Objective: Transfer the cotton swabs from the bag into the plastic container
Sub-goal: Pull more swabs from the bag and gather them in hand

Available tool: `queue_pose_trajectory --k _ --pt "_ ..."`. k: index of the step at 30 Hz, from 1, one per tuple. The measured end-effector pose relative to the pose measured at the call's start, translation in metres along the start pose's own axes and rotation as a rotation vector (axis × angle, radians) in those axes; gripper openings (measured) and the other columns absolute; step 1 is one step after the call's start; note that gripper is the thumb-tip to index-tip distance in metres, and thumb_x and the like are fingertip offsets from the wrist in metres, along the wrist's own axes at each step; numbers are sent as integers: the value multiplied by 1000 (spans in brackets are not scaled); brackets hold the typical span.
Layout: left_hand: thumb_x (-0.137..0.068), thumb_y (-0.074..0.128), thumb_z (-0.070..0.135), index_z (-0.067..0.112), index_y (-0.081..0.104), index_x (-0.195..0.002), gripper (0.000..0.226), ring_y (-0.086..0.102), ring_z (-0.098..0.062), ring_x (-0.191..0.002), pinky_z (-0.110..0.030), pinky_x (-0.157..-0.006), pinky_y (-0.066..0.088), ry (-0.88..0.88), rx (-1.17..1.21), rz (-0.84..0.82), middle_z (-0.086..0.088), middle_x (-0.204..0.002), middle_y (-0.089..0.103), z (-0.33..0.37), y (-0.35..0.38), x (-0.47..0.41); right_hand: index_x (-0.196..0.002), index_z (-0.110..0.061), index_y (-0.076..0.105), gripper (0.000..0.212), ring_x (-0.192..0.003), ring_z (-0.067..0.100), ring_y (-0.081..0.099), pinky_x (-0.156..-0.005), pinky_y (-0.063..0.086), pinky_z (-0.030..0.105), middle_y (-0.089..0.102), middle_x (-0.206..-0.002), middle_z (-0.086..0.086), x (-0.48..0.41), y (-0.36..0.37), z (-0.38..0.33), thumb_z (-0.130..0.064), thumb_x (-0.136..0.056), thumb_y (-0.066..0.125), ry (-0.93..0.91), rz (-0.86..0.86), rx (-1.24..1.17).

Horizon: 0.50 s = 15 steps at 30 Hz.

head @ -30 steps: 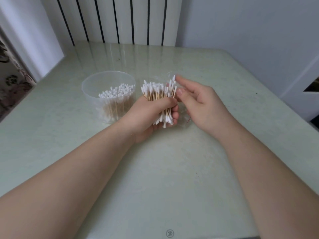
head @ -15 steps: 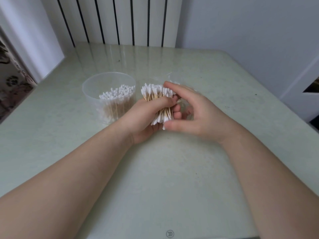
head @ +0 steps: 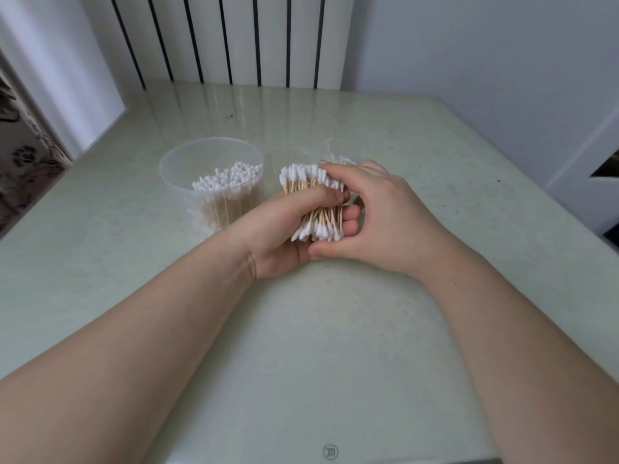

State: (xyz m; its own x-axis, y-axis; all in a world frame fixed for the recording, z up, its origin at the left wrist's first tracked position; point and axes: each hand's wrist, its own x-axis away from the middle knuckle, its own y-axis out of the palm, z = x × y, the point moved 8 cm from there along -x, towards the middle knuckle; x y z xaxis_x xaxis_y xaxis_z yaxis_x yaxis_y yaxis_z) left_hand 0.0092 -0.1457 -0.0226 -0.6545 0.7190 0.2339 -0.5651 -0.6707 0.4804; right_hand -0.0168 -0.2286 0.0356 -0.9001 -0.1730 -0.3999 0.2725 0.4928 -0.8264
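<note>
L hand (head: 281,229): fingers + thumb clenched round mid of a thick bundle of wooden-stick, white-tipped cotton swabs (head: 299,177). The bundle is held near upright above the pale green glossy table (head: 335,346), just right of the round translucent plastic container (head: 177,169).

R hand (head: 385,212): cupped over the bundle's right side, fingers curled on the top tips, thumb under the bottom tips, so it's grasping the bundle too.

The container is approx. half full of swabs standing on end (head: 227,177). The clear crinkled plastic bag (head: 335,155) shows just behind the R fingers; can't tell if it still wraps any of the bundle.

Risks:
- Lower tips are fanned out, so a loose squeeze could let sticks slip out onto the table.
- The container is light and close to the L wrist; a knock on the way over could tip it.
- The bundle is wide vs. the free space left inside, so swabs may catch on the rim and spill outside.

Vs. 1 s ago: the R hand was then open-fingered, pinching at the top tips. It has since wrapped round the bundle w/ the thumb beneath. The L grip and container haven't moved.
</note>
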Motion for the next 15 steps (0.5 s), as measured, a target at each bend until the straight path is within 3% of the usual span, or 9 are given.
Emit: queue_pose_trajectory --k 2,4,6,9,12,15 --pt "-76 64 17 11 68 -88 13 69 -10 -67 -21 -52 52 -11 -9 -19 -2 -78 70 -1 0 -1 -140 -20 54 98 -106 2 45 -93 32 4 45 -101 -31 0 -1 0 -46 -55 93 3 3 -7" --pt "-76 64 14 10 67 -87 12 68 -11 -67 -22 -55 55 -11 3 -29 -3 -78 69 -1 0 -2 -149 -23 43 109 -117 1 43 -101 33 11 49 -120 -21 1 4 0 -50 -56 92 11 -56 -34" --pt "-73 64 12 8 69 -84 13 68 -12 -65 -22 -58 57 -6 8 -35 -5 -77 69 -1 0 -2 -154 -29 33 118 -122 1 47 -99 33 4 46 -141 -14 1 10 -1 -52 -54 91 22 -116 -88" --pt "-73 66 16 12 72 -86 14 69 -12 -70 -26 -65 59 -20 -32 -67 -4 -82 71 -4 2 -1 -145 -29 48 102 -101 5 63 -79 40 -2 57 -130 -9 1 7 -1 -39 -55 95 33 -69 -188" --pt "-81 70 15 15 70 -99 18 69 -13 -80 -37 -82 61 -51 -54 -107 -3 -89 71 -7 3 -2 -137 -27 57 90 -99 -3 61 -76 39 -3 64 -121 -6 2 -2 -1 -33 -56 96 34 -8 -189" --pt "-78 70 14 12 69 -95 18 69 -12 -74 -27 -66 59 -37 -33 -75 -4 -86 71 -6 4 -2 -147 -29 45 103 -94 -8 61 -73 40 -3 56 -133 -11 2 4 0 -30 -58 96 68 -77 -263"
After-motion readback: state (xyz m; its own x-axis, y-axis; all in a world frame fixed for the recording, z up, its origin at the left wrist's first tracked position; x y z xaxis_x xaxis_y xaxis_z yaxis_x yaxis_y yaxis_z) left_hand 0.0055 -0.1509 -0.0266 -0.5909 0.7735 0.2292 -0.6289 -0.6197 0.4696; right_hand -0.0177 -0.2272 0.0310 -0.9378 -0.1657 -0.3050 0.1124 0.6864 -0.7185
